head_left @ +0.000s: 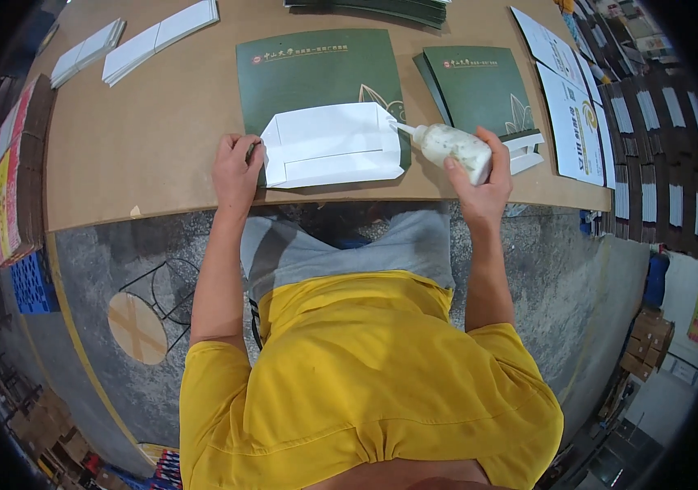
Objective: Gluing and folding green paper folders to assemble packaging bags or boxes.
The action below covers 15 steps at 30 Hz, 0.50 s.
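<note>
The person's left hand lies flat on the brown bench, its fingers pressed together and bearing down on the left edge of a white folded card piece with turned-in flaps. That white piece rests on top of a dark green printed folder, which lies near the front edge of the bench, directly before the person. The right hand is wrapped around a small translucent glue bottle filled with whitish paste; its fingers curl tightly round the bottle's body, and the bottle is tipped on its side so that the pointed nozzle touches the right edge of the white piece. Just to the right lies a second stack of green folders, partly hidden behind the bottle and hand, with another white card piece poking out beneath it. Further right, white printed sheets are fanned along the edge of the bench. At the far left of the bench lie two small stacks of plain white card strips, well apart from the hands. More dark folders sit at the far edge. Below the bench, a grey concrete floor shows beside the person's yellow shirt.
</note>
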### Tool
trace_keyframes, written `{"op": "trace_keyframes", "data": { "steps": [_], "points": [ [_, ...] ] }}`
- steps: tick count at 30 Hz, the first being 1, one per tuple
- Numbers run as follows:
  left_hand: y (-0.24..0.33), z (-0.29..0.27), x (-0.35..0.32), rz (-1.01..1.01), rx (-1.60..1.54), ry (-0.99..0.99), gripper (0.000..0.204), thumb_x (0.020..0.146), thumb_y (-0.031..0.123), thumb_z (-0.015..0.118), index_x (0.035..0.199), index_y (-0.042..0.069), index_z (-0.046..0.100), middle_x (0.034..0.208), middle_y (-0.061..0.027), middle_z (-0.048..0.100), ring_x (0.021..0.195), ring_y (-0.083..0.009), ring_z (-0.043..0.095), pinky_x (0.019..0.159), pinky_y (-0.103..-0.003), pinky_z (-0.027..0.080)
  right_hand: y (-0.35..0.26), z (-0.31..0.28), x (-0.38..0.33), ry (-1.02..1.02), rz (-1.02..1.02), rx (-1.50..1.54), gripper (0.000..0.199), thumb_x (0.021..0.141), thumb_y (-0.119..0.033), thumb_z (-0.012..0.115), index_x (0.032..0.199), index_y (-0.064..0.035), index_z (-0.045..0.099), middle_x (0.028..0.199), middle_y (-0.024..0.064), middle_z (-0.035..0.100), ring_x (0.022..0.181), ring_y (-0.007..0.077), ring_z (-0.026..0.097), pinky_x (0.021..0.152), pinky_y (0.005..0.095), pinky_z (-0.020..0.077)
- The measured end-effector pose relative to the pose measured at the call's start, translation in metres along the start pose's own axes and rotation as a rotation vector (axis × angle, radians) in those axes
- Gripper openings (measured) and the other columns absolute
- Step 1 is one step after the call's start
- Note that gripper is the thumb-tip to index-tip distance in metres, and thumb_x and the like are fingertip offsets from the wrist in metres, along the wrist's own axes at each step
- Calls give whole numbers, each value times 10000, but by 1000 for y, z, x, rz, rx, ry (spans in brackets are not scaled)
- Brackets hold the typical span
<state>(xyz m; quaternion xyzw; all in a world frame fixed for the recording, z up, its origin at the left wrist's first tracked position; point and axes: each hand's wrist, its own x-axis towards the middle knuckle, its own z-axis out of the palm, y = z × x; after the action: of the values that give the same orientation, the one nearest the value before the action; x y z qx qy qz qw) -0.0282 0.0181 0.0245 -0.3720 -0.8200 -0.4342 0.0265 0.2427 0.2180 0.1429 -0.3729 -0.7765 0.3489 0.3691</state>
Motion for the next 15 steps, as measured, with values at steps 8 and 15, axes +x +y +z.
{"op": "trace_keyframes", "data": {
  "steps": [8,15],
  "points": [
    [-2,2,-2,26,-1,6,146,777,73,679,918,63,645,852,-77,547,695,-195,558,618,-300,468,-1,10,4,-53,-227,-172,538,683,-99,753,1168,-37,529,1096,142,550,1007,292,544,867,365,453],
    [-3,3,-1,69,16,26,147,791,66,674,935,54,647,845,-67,539,669,-159,537,606,-270,456,-5,8,5,-44,-297,-255,515,700,-75,753,1167,-32,539,1099,126,546,989,247,562,859,340,466]
  ]
}}
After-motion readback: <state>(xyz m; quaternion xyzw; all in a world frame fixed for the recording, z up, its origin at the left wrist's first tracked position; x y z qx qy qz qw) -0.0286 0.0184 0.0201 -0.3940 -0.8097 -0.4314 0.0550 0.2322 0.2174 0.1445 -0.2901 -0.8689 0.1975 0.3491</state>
